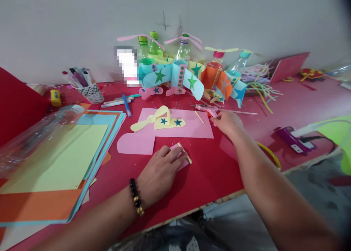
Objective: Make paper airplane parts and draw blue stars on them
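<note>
My left hand (161, 170), with a black bead bracelet on the wrist, presses a small pink paper piece (183, 162) and a thin wooden stick (185, 153) flat on the red table (208, 170); its fingers are together. My right hand (227, 123) reaches forward and pinches a small pink scrap (212, 112) near a pink glue gun (204, 107). Between the hands lies a pink paper sheet (192, 128) carrying yellow cut-outs with blue stars (161, 122). A pink wing-shaped cut-out (135, 144) lies to its left.
Bottle planes with paper wings (178, 75) stand along the wall. A stack of coloured paper (55, 163) and an empty clear bottle (35, 134) lie at left. A cup of markers (87, 86), loose pens (126, 104), a purple power strip (296, 141) and paper strips (260, 86) are around.
</note>
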Demonstrator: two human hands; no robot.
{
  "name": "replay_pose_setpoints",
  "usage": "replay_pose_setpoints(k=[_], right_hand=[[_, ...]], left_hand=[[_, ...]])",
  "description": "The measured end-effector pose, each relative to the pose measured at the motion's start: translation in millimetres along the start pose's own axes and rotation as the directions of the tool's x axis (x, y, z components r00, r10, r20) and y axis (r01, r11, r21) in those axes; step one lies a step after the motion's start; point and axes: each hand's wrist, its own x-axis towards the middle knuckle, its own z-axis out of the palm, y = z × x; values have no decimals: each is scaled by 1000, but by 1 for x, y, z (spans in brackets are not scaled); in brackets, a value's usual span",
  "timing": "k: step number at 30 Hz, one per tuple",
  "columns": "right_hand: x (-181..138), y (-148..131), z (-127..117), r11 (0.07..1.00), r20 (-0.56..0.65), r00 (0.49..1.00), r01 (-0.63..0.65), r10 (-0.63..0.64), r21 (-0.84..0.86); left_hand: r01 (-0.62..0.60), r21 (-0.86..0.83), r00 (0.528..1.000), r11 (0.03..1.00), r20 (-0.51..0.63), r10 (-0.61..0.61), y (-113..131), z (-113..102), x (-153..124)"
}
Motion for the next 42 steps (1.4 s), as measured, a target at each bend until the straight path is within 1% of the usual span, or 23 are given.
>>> replay_pose_setpoints(k=[3,6,9,11,12,13,15,19,21,24,26,28,30,32,34,36,38,40,42], right_hand=[[4,-2,-3,993,40,998,-47,43,104],[-2,-1,-12,958,107,993,-83,55,274],[-25,0,-21,898,170,985,-88,15,432],[-45,0,-25,849,186,982,-69,-35,523],[-55,0,-25,809,178,982,-47,-71,586],[-64,-1,-25,713,150,979,-7,-138,702],[-80,-2,-22,569,100,970,44,-220,821],[-95,-3,-11,348,104,951,4,-292,937],[-99,-2,-8,265,106,942,-19,-319,964],[-103,2,-6,206,99,928,-25,-359,978],[-105,6,-5,199,56,938,14,-341,980],[-105,9,-4,234,1,959,68,-284,970],[-104,11,-3,276,-55,967,125,-248,953],[-104,13,-3,317,-105,952,198,-287,928],[-105,14,-6,388,-128,918,281,-375,878],[-107,16,-9,498,-88,888,332,-452,801],[-110,18,-12,582,-57,875,367,-481,725],[-112,19,-13,613,-72,877,388,-475,688],[-113,19,-12,612,-98,879,401,-466,682]], left_hand=[[-40,16,999,999,-1,40,-2,2,0],[-56,32,998,998,-16,57,-3,1,0],[-77,31,997,997,-22,78,-2,-2,-1],[-84,28,996,996,-15,84,-1,-3,-1],[-84,30,996,996,-12,84,-1,-4,-2],[-81,34,997,996,-11,82,0,-4,-2],[-71,47,997,996,-5,71,0,-5,-3],[-66,56,997,996,28,65,1,-7,-4],[-69,47,997,996,35,68,1,-7,-4],[-78,38,997,996,25,77,1,-7,-4],[-74,36,997,997,17,74,1,-7,-4],[-56,30,998,998,22,55,2,-6,-5],[-36,27,999,999,32,35,2,-6,-5],[-23,29,999,999,48,22,3,-6,-5],[-7,31,998,999,60,5,4,-5,-5],[9,28,998,1000,67,-11,5,-5,-5],[7,25,998,1000,63,-8,5,-5,-4],[-2,21,998,1000,58,1,6,-6,-4],[-3,16,998,1000,65,2,6,-6,-5]])
